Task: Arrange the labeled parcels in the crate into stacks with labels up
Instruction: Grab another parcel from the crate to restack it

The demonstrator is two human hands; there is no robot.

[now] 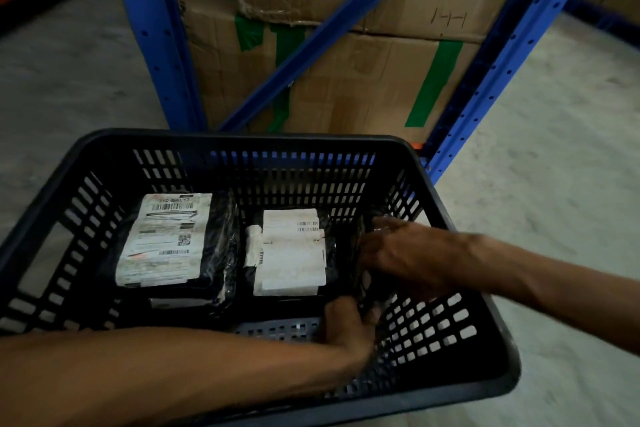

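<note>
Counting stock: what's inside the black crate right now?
Two black parcels lie labels up: left parcel, middle parcel. Both hands hold a dark item upright by the right wall; hands cover it.

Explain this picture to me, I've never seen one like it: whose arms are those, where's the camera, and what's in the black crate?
There is no machine here. The one picture comes from a camera worn on a person's head, looking down at their own bare arms. In front is a black slotted crate. Two dark parcels lie flat inside, white labels up: a left parcel and a middle parcel. Both hands reach to the crate's right side, where the left hand and right hand seem to hold a third dark parcel on edge; it is blurred. Behind stand a blue rack and taped cardboard boxes.
</note>
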